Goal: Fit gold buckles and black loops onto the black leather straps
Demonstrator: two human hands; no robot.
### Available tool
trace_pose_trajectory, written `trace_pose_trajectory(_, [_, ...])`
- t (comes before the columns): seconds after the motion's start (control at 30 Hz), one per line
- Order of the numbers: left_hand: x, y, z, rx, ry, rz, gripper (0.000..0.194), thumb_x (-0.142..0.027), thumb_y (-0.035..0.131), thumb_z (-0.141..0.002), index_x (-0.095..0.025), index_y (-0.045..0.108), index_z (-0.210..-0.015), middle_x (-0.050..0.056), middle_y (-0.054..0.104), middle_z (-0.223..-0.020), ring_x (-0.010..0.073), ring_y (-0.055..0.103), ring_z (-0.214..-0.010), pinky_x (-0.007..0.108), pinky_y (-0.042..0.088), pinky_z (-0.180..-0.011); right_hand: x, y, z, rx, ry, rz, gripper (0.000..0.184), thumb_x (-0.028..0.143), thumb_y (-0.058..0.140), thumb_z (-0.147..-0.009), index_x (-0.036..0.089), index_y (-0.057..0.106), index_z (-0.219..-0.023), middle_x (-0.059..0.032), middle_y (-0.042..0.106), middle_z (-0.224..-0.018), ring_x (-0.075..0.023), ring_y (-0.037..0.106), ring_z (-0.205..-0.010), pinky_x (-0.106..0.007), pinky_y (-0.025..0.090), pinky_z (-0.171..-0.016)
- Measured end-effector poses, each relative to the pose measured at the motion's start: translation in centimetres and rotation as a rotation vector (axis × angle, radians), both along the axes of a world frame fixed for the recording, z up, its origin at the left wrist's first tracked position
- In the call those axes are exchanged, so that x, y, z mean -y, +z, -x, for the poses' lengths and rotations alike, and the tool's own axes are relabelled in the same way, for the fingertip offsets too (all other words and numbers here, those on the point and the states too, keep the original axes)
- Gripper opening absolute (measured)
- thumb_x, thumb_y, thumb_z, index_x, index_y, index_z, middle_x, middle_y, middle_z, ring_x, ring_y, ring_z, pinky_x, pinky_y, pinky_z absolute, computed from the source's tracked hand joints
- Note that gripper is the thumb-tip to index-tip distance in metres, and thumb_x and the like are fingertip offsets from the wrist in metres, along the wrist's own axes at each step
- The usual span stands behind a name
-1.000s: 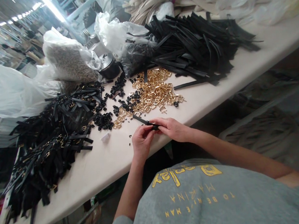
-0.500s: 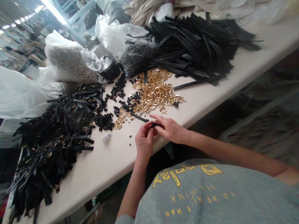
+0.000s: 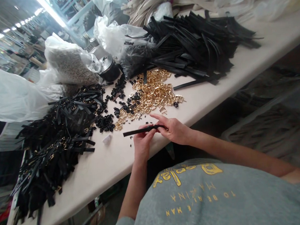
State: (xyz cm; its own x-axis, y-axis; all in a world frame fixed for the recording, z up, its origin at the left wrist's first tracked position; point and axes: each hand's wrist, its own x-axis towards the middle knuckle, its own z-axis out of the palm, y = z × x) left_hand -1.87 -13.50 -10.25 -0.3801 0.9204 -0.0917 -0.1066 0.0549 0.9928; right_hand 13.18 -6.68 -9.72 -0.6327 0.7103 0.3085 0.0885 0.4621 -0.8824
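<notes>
A black strap (image 3: 133,132) lies across both hands near the table's front edge, its free end sticking out to the left. My left hand (image 3: 142,140) pinches it around the middle between thumb and fingers. The right end is gripped by my right hand (image 3: 174,129), whose index finger points out away from the strap. A small glint of metal shows at that end, partly hidden by the fingers. Just beyond my hands lies a heap of gold buckles (image 3: 156,91), with small black loops (image 3: 104,123) to its left.
Black straps (image 3: 191,46) are piled at the back right. Buckled straps (image 3: 56,144) cover the table's left side. Behind stand a black tin (image 3: 109,69) and plastic bags (image 3: 68,60). A small white piece (image 3: 106,140) lies on the pale table (image 3: 112,167).
The strap has swung round: its free end pointed up and away towards the buckles and now points left. Both hands have stayed almost in the same place.
</notes>
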Motion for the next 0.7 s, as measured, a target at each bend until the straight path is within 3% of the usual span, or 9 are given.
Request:
trace_pose_trajectory(0.17, [0.14, 0.41, -0.21, -0.155, -0.001, -0.019, 0.019, -0.033, 0.079, -0.071, -0.018, 0.07, -0.079, 0.001, 0.066, -0.078, 0.0136, 0.062, -0.073, 0.025, 0.047, -0.069, 0.44, -0.36, -0.11, -0.026, -0.038, 0.132, 0.03, 0.016, 0.053, -0.087, 0.018, 0.053, -0.117, -0.0046, 0.072, -0.091, -0.0139, 0.068, -0.075, -0.026, 0.053, -0.073])
trace_pose_trajectory(0.27, [0.23, 0.17, -0.22, -0.14, 0.045, 0.037, 0.022, -0.034, 0.077, -0.07, -0.016, 0.069, -0.081, -0.001, 0.064, -0.069, 0.0106, 0.057, -0.06, 0.023, 0.044, -0.059, 0.44, -0.75, -0.14, -0.105, -0.054, 0.305, 0.012, 0.025, 0.055, -0.088, 0.019, 0.054, -0.099, -0.0037, 0.069, -0.088, -0.0145, 0.07, -0.073, -0.025, 0.055, -0.067])
trace_pose_trajectory(0.33, [0.3, -0.01, -0.23, -0.1, 0.061, 0.068, 0.025, -0.035, 0.076, -0.071, -0.015, 0.068, -0.083, -0.001, 0.064, -0.065, 0.0099, 0.055, -0.055, 0.022, 0.044, -0.056, 0.28, -0.9, -0.17, -0.135, -0.053, 0.36, 0.01, 0.029, 0.056, -0.089, 0.019, 0.055, -0.091, -0.002, 0.067, -0.083, -0.0142, 0.07, -0.069, -0.025, 0.055, -0.062])
trace_pose_trajectory(0.4, [0.35, -0.11, -0.22, -0.067, 0.057, 0.075, 0.027, -0.035, 0.076, -0.071, -0.014, 0.067, -0.085, 0.0, 0.066, -0.068, 0.0106, 0.059, -0.057, 0.023, 0.046, -0.059, 0.07, -0.94, -0.19, -0.138, -0.056, 0.329, 0.011, 0.029, 0.056, -0.089, 0.018, 0.057, -0.087, -0.0007, 0.065, -0.079, -0.0128, 0.068, -0.065, -0.024, 0.054, -0.061])
trace_pose_trajectory(0.57, [0.48, -0.06, -0.06, -0.065, 0.01, 0.076, 0.029, -0.034, 0.078, -0.071, -0.016, 0.066, -0.09, 0.0, 0.069, -0.073, 0.0116, 0.064, -0.061, 0.024, 0.05, -0.063, -0.18, -0.85, -0.18, -0.067, -0.034, 0.075, 0.011, 0.02, 0.054, -0.088, 0.017, 0.064, -0.085, -0.0006, 0.063, -0.074, -0.011, 0.06, -0.065, -0.023, 0.047, -0.063])
trace_pose_trajectory(0.7, [0.61, 0.13, -0.02, -0.077, 0.013, 0.085, 0.028, -0.034, 0.078, -0.071, -0.016, 0.066, -0.087, 0.0, 0.068, -0.07, 0.0121, 0.064, -0.06, 0.025, 0.051, -0.062, -0.07, -0.63, -0.23, -0.014, -0.069, 0.105, 0.009, 0.019, 0.056, -0.086, 0.016, 0.063, -0.088, 0.0002, 0.064, -0.072, -0.0107, 0.056, -0.064, -0.022, 0.043, -0.062])
